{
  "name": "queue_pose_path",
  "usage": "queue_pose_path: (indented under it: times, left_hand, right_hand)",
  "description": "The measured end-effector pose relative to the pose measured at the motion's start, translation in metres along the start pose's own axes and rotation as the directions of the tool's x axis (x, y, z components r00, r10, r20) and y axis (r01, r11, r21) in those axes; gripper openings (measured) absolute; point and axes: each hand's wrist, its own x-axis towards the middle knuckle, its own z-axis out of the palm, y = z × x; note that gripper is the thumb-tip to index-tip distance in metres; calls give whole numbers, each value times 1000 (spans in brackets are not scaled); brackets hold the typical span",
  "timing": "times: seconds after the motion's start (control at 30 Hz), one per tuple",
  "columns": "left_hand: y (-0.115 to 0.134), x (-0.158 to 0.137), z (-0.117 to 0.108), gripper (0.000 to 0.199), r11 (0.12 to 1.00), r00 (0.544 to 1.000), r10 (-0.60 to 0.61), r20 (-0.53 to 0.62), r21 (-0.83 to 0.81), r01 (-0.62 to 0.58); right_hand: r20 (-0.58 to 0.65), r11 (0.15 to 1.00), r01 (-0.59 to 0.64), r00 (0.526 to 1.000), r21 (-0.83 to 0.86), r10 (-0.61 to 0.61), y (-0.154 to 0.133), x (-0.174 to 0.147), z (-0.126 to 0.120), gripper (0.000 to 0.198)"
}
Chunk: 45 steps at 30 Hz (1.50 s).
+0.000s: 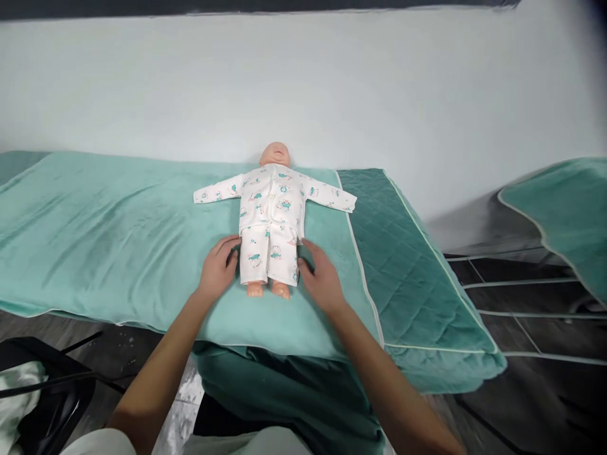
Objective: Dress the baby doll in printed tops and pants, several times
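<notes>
A baby doll (275,155) lies on its back on a light green blanket (142,234), its head toward the wall and its bare feet toward me. It wears a white, patterned long-sleeved top (272,199) and matching trousers (256,256); both sleeves stretch out sideways. My left hand (219,265) rests beside the trousers on the left, fingertips at the waist and thumb apart from the fingers. On the other side, my right hand (321,272) has its fingertips by the top's hem and its thumb near the trouser leg. Neither hand visibly grips the cloth.
A darker quilted green mattress (417,265) shows at the right beneath the blanket. Behind the bed stands a white wall (303,82). Metal bed bars (526,314) and another green cloth (569,215) are at the far right. At lower left is a black chair (52,404) with pale fabric on it.
</notes>
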Motion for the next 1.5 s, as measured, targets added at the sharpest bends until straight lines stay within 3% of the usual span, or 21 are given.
queue_pose_path:
  times: [0.1,0.27,0.47,0.57,0.73,0.97,1.13,1.33,1.5]
  left_hand:
    - [5,-12,-3,29,1000,999,-3,-33,-31,2]
    - [18,-39,-6,21,992,1000,-11,27,-129,14]
    - [25,-53,-2,24,997,997,25,69,-76,-20]
    - [27,-50,0,11,999,998,36,58,-33,-34]
    - [37,-53,-3,7,984,993,104,-47,-142,-109]
    - [37,-65,-1,13,980,989,146,-28,-135,-149]
    - [38,-66,-1,45,973,972,232,-22,13,-232]
    - [36,-69,4,22,956,953,293,-75,44,-290]
    - [31,-79,-5,12,962,956,273,-109,5,-274]
  right_hand:
    - [-53,999,3,999,37,-1,-9,-23,-5,42]
    - [39,993,111,993,41,-113,-31,-53,-3,39]
    - [30,992,94,995,-85,-92,-34,-39,8,21]
    - [21,991,132,991,-26,-131,-44,-29,-1,8]
    - [-41,972,236,971,12,-235,-66,-30,-24,3]
    - [197,985,170,965,19,-170,-48,-46,-27,11]
    - [186,983,179,965,39,-184,-40,-52,-22,35]
    - [250,980,201,949,-6,-193,-37,-51,-22,16]
    - [325,988,151,937,-35,-131,-28,-46,-41,19]
